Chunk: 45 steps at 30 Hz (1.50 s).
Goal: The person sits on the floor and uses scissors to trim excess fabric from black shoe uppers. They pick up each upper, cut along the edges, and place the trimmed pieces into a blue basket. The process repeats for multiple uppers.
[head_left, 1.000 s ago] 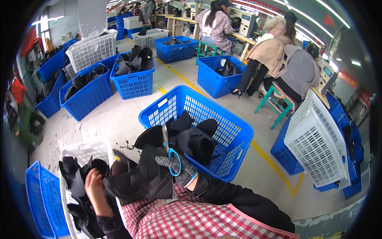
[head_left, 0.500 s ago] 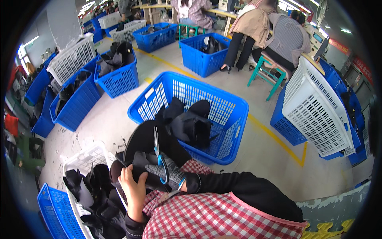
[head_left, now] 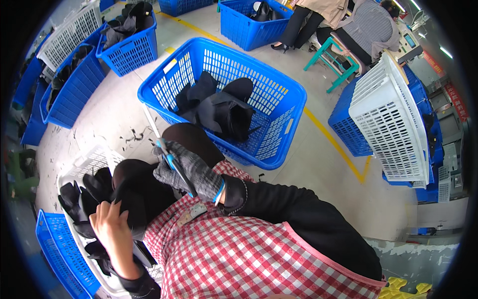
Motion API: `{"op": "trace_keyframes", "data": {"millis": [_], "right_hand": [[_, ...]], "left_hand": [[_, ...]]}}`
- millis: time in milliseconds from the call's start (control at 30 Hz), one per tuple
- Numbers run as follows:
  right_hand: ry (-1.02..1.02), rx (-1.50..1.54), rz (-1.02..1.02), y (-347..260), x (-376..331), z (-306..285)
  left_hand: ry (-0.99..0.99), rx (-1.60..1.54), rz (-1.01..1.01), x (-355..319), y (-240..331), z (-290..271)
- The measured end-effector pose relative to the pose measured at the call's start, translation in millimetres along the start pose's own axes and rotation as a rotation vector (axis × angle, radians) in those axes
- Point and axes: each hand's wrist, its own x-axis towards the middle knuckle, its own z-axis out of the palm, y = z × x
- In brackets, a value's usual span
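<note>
My right hand [head_left: 191, 167], in a grey knit glove with a pale blue cuff, is closed around a pair of scissors [head_left: 152, 122] with blue handles. The blades point up and away, towards the large blue basket. My bare left hand [head_left: 112, 229] is lower at the left, beside the white basket [head_left: 102, 157]. Its fingers are bent against a black fabric piece [head_left: 132, 209], gripping its edge; the fingertips are partly hidden. Several black shaped fabric pieces [head_left: 74, 199] lie in the white basket. More black pieces [head_left: 219, 107] sit in the large blue basket [head_left: 276, 159] ahead.
Another blue basket [head_left: 55, 249] stands left of the white one. Filled blue baskets [head_left: 132, 52] line the far left. White crates [head_left: 391, 127] are stacked at the right, near a green stool [head_left: 343, 77] with a seated person [head_left: 366, 32]. Dark scraps [head_left: 134, 135] litter the floor.
My view has tipped down. The left hand has moved away from the scissors, left and down towards the white basket. The right hand has shifted left and up, turning the scissors to the left.
</note>
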Motion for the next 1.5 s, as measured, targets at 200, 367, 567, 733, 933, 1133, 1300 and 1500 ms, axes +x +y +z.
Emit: {"op": "trace_keyframes", "data": {"millis": [200, 367, 567, 733, 933, 1133, 1300, 1500], "right_hand": [[-0.042, 0.313, 0.551, 20, 1, 10], [-0.155, 0.344, 0.603, 28, 17, 16], [0.01, 0.347, 0.664, 20, 25, 35], [-0.106, -0.119, 0.37, 24, 44, 8], [-0.125, -0.298, -0.072, 46, 54, 0], [-0.004, -0.095, 0.21, 68, 31, 5], [-0.294, 1.732, 0.401, 59, 50, -61], [-0.468, 0.649, 0.101, -2, 45, -52]], "left_hand": [[0.166, 0.106, -0.011, -8, 29, 41], [0.109, 0.108, 0.103, 0, 21, 45], [0.143, 0.076, 0.31, 5, 41, 30], [0.152, -0.126, 0.349, 27, 24, 20], [-0.165, -1.176, -0.391, 38, -24, 50], [0.072, -0.822, -0.242, 34, -12, 72], [0.214, -0.304, -0.017, 38, 5, 83], [0.262, -0.326, -0.007, 37, 10, 87]]}}
